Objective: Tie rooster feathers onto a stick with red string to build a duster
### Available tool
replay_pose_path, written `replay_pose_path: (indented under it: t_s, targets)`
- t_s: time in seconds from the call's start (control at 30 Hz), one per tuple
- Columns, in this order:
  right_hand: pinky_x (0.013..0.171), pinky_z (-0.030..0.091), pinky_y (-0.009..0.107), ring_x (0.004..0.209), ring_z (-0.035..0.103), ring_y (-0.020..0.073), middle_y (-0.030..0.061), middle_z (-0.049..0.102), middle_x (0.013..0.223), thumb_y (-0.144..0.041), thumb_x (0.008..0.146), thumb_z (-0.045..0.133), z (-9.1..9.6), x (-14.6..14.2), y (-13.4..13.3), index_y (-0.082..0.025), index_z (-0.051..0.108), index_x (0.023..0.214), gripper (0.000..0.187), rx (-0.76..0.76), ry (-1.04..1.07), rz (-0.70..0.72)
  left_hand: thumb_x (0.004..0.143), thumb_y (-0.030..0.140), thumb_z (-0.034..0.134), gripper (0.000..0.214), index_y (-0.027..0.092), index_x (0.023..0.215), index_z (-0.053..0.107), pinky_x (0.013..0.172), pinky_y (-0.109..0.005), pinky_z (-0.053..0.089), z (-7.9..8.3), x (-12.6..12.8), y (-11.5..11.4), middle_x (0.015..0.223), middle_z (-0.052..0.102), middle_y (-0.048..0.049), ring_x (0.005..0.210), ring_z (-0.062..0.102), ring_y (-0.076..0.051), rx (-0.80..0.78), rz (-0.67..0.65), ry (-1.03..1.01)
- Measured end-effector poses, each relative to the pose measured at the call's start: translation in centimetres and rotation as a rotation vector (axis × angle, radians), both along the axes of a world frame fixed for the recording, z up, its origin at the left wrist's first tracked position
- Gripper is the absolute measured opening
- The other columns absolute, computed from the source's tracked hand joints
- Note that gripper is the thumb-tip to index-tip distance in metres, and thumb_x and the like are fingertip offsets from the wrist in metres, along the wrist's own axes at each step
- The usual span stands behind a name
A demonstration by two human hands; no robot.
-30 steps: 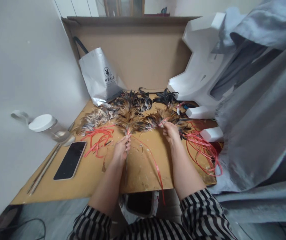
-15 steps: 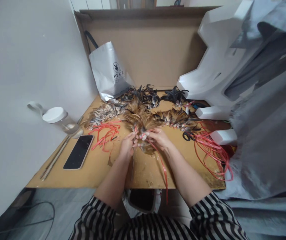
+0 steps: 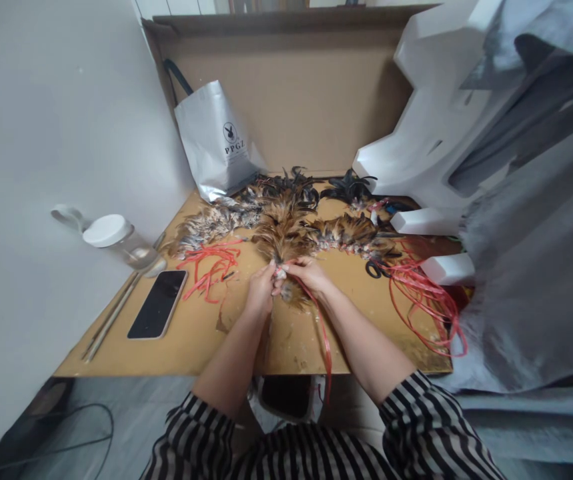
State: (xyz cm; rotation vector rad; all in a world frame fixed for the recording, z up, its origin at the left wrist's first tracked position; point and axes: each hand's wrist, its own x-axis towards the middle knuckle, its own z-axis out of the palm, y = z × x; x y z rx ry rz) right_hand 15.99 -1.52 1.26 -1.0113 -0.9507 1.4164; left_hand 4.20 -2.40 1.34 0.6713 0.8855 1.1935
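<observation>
My left hand (image 3: 260, 291) and my right hand (image 3: 308, 276) meet over the middle of the brown table (image 3: 186, 337), both pinched on the quill end of a brown feather bundle (image 3: 283, 245). A red plastic string (image 3: 322, 330) runs from my fingers down past the table's front edge. Rows of brown and black feathers (image 3: 291, 207) lie fanned out just behind my hands.
A black phone (image 3: 158, 304) and two thin sticks (image 3: 111, 318) lie at the left, by a white-lidded jar (image 3: 119, 241). Loose red strings (image 3: 213, 263) lie left of my hands, a bigger tangle of red string (image 3: 423, 303) at the right. A silver bag (image 3: 216, 143), white foam blocks (image 3: 426, 157) and grey cloth (image 3: 541, 253) stand around.
My right hand has come from the feather row on the right over to my left hand. Both hands now pinch the same bundle; the camera has shifted slightly.
</observation>
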Motion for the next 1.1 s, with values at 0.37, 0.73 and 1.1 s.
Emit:
replay_pose_path:
  t_s: [0.37, 0.73, 1.1]
  targets:
    - [0.067, 0.044, 0.027, 0.058, 0.056, 0.0114, -0.0019, 0.062, 0.058, -0.035, 0.045, 0.079, -0.4, -0.2, 0.2, -0.015, 0.061, 0.064, 0.033, -0.026, 0.017, 0.007, 0.061, 0.028, 0.071, 0.025, 0.011, 0.072, 0.056, 0.033, -0.014, 0.014, -0.5, -0.1, -0.1, 0.058, 0.053, 0.0015, 0.038, 0.032, -0.001, 0.083, -0.068, 0.018]
    - [0.052, 0.035, 0.021, 0.050, 0.046, 0.0078, -0.0022, 0.059, 0.060, -0.038, 0.057, 0.070, -0.2, 2.4, 0.1, -0.015, 0.063, 0.071, 0.028, 0.062, -0.481, 0.125, 0.067, 0.016, 0.067, 0.018, 0.013, 0.071, 0.050, 0.033, -0.010, 0.016, 1.2, -2.6, 0.4, 0.064, 0.045, 0.0030, 0.042, 0.027, 0.000, 0.118, -0.047, -0.237]
    - [0.065, 0.034, 0.025, 0.073, 0.052, 0.0153, 0.0062, 0.065, 0.080, -0.022, 0.075, 0.052, 3.3, 5.4, -2.0, -0.016, 0.066, 0.079, 0.016, 0.314, -1.386, 0.059, 0.068, 0.012, 0.067, 0.019, 0.013, 0.072, 0.048, 0.031, -0.009, 0.016, 1.1, -2.7, 0.5, 0.064, 0.043, 0.0041, 0.040, 0.028, 0.000, 0.083, -0.087, -0.331]
